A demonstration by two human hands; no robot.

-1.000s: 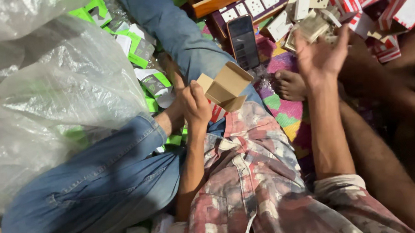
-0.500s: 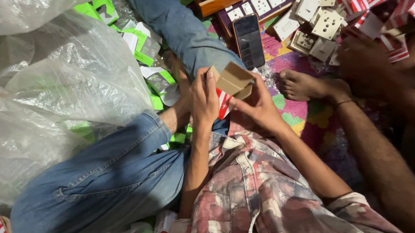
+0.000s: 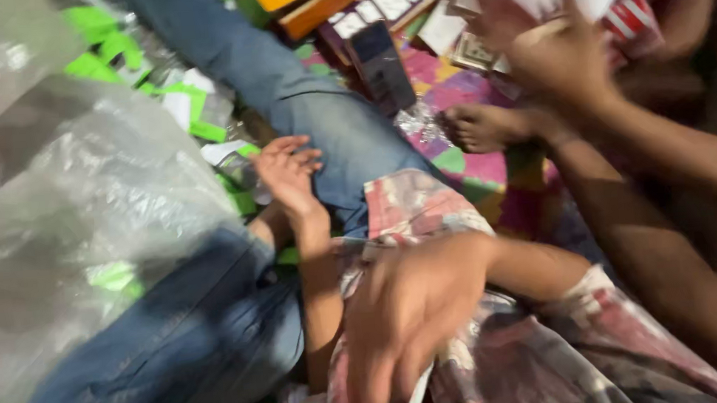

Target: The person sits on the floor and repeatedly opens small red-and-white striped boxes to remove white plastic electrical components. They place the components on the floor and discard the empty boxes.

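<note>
**Both hands empty over the lap**

The left hand [image 3: 290,171] is open, fingers spread, resting against the jean-clad leg [image 3: 318,119] beside the clear plastic bag [image 3: 78,215]. The right hand [image 3: 409,308] is blurred, fingers pointing down over the plaid shirt [image 3: 516,360], nearer the camera than the leg. Beyond the leg, a dark phone [image 3: 384,65] lies on the colourful mat [image 3: 475,167]. Another person's hand [image 3: 560,58] reaches over the mat near a bare foot [image 3: 480,125]. Green and white cartons [image 3: 189,104] lie between bag and leg.
</note>
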